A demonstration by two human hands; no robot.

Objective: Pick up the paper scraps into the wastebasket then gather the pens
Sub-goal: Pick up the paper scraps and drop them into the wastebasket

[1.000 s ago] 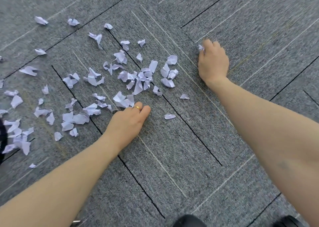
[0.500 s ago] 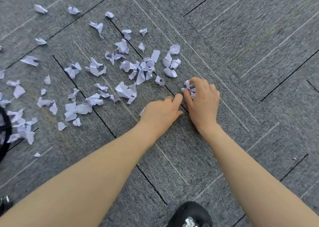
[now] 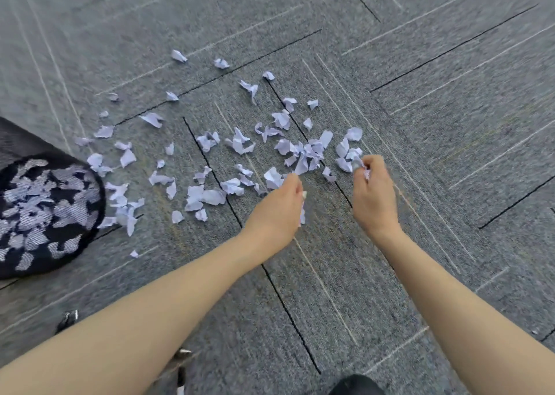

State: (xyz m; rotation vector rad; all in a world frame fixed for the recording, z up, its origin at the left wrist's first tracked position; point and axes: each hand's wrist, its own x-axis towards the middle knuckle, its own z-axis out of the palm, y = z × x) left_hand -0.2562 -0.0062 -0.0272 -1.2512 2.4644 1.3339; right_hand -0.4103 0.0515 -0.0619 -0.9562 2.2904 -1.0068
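Several pale lilac paper scraps [image 3: 240,145] lie scattered over the grey carpet, thickest around the middle. A black mesh wastebasket [image 3: 99,202] at the left edge holds more scraps. My left hand [image 3: 279,208] is lifted a little off the floor with its fingers curled round a few scraps; white paper shows at its thumb side. My right hand [image 3: 372,193] is next to it on the right, pinching small scraps at its fingertips beside a cluster of scraps [image 3: 348,154]. Two dark pens [image 3: 67,319] [image 3: 180,373] show partly near the bottom left, behind my left forearm.
Grey carpet tiles [image 3: 435,124] with dark seams cover the whole floor. A dark shoe tip [image 3: 357,385] pokes in at the bottom edge. A dark strip of floor [image 3: 18,136] lies at the far left above the basket.
The hands came together at the centre, each closing on scraps, then rose and drew slightly apart. The view shifted left, bringing the wastebasket into sight.
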